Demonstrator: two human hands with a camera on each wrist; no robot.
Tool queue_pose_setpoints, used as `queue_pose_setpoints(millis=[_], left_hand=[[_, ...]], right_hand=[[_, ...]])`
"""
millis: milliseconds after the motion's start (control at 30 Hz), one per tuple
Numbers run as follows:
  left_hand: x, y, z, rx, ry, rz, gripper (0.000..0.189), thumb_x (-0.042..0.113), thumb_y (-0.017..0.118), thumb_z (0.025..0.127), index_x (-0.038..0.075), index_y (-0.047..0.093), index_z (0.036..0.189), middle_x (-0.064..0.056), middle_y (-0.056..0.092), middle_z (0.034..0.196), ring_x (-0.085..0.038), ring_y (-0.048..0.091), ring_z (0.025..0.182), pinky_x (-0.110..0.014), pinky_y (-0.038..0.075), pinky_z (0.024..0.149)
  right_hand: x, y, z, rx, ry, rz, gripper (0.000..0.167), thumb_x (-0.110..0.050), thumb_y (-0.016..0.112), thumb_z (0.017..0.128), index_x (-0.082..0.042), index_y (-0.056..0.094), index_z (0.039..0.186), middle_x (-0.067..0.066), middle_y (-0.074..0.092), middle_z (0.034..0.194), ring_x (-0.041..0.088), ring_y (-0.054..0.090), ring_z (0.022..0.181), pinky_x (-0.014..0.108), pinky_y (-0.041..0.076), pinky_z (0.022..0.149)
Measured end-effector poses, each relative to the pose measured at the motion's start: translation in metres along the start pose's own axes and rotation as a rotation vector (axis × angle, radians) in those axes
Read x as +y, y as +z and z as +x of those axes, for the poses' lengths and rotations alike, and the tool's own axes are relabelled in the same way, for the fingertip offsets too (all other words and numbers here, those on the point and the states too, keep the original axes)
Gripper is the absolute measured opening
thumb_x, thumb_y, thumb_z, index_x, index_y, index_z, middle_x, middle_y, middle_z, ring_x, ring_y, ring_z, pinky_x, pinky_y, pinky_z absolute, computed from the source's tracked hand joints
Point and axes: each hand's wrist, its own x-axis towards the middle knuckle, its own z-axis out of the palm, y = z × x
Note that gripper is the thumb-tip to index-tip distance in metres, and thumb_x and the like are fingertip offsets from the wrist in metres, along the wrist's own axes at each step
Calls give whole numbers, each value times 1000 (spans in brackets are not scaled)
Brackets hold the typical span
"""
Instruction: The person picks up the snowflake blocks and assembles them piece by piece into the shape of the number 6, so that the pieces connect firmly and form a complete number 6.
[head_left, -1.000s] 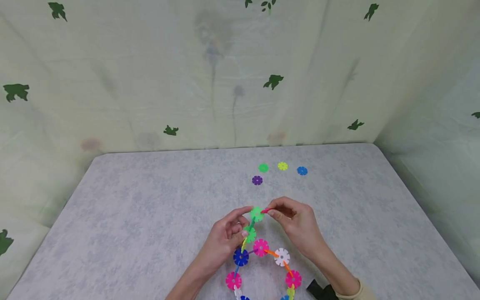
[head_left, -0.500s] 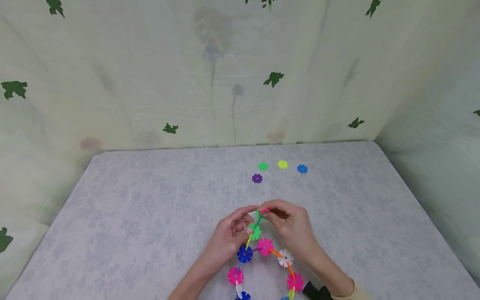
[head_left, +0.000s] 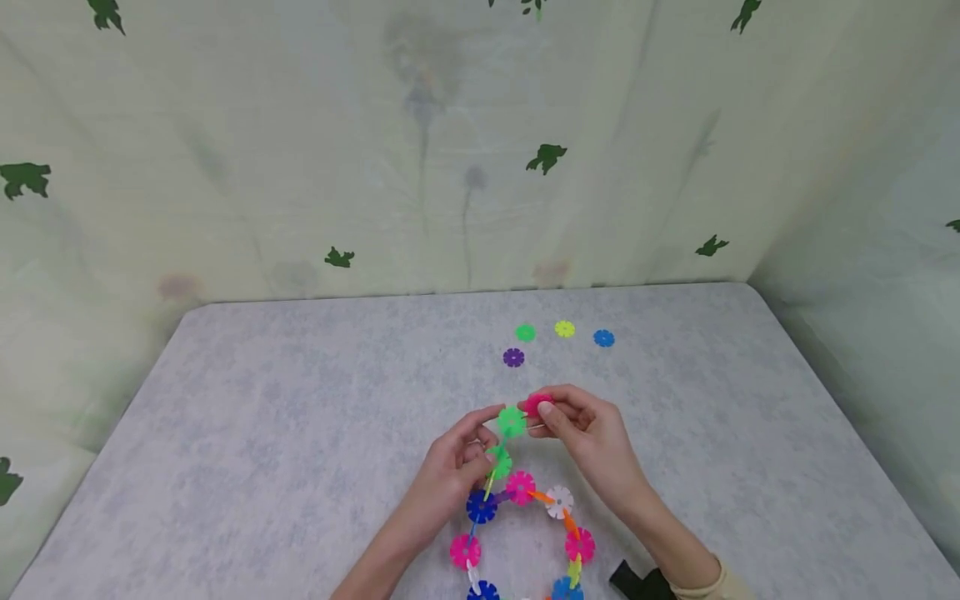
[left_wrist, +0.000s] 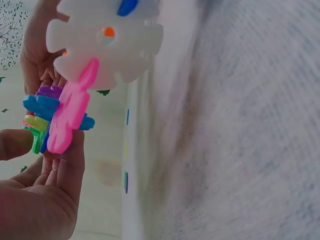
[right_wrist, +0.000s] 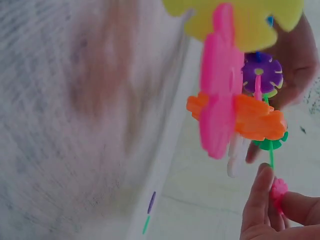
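Note:
A chain of notched plastic discs runs up from a ring of linked discs. My left hand (head_left: 450, 473) pinches a lower green disc (head_left: 501, 463) of this chain between thumb and fingers, its index fingertip at the edge of the upper green disc (head_left: 512, 422). Between the thumb and fingers of my right hand (head_left: 596, 446) is a pink disc (head_left: 537, 405), flat side showing, right beside that upper green disc. In the left wrist view, a white disc (left_wrist: 85, 37) and a pink one (left_wrist: 70, 120) partly cover the chain. The right wrist view has the held pink disc (right_wrist: 280, 192) near the fingertips.
Loose discs lie farther back on the grey table (head_left: 300, 417): green (head_left: 526, 333), yellow (head_left: 565, 329), blue (head_left: 603, 338) and purple (head_left: 513, 357). A black strap (head_left: 637, 581) is by the right wrist. A pale curtain (head_left: 300, 167) hangs behind the table.
The pink disc has turned from edge-on to flat side showing, and the right hand has shifted slightly away from half a second ago. The upper green disc has turned face-on again.

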Motion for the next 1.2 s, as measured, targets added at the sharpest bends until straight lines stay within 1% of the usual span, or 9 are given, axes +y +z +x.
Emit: queue_pose_setpoints(millis=[133,200,267,333,433,533,733,967,1200], left_hand=[[0,0,1,65,-43,-24,30,19,57,100,10,60,129,-6,55,89,-14,44,59,-22,40,52],[0,0,2,94,-55,-17,29,30,60,99,10,64,120,-5,57,83,-14,43,55,-22,40,49],[-1,-1,3,114,-64,-4,30,35,63,97,10,67,112,-4,57,78,-14,42,52,-22,40,47],[-2,-1,4,124,-61,-6,29,36,64,96,9,68,106,-4,57,73,-14,41,50,-23,40,45],[-3,0,4,131,-55,-18,28,34,64,96,8,67,103,-4,56,73,-14,41,50,-23,39,44],[-3,0,3,141,-52,-32,27,33,62,98,6,64,102,-6,60,77,-13,44,53,-23,40,43],[-4,-1,3,124,-73,-68,30,34,56,101,4,62,101,-12,72,93,-11,47,54,-22,41,43],[-4,-1,3,83,-107,-127,34,36,58,100,3,63,99,-11,72,89,-11,48,52,-21,40,41],[-2,0,2,53,-138,-172,35,37,59,99,2,62,99,-12,71,89,-11,53,54,-21,40,42]], right_hand=[[0,3,-1,-9,46,23,23,-19,59,100,1,62,110,14,72,103,35,69,92,38,56,80],[1,4,-1,-17,59,23,23,-19,60,99,0,61,110,13,72,104,35,68,93,38,56,81],[3,5,-1,-21,64,7,22,-20,61,99,-1,62,110,12,71,104,35,67,95,38,56,81],[4,6,-1,-22,58,-15,20,-20,62,98,-3,63,108,12,69,105,37,65,96,38,56,81],[5,5,-2,-14,37,-55,16,-19,65,96,-6,66,106,16,67,104,41,63,96,38,56,81],[5,5,-3,-20,14,-80,14,-17,66,96,-8,68,106,19,66,104,43,62,96,39,56,81],[7,6,-4,-38,23,-96,15,-17,67,94,-9,71,107,15,69,104,41,63,97,39,55,84],[8,6,-4,-46,-6,-78,13,-16,68,94,-11,72,104,8,70,99,43,65,95,35,56,82],[6,7,-5,-54,-15,-92,12,-13,67,93,-12,73,103,7,71,98,41,66,93,34,56,82]])
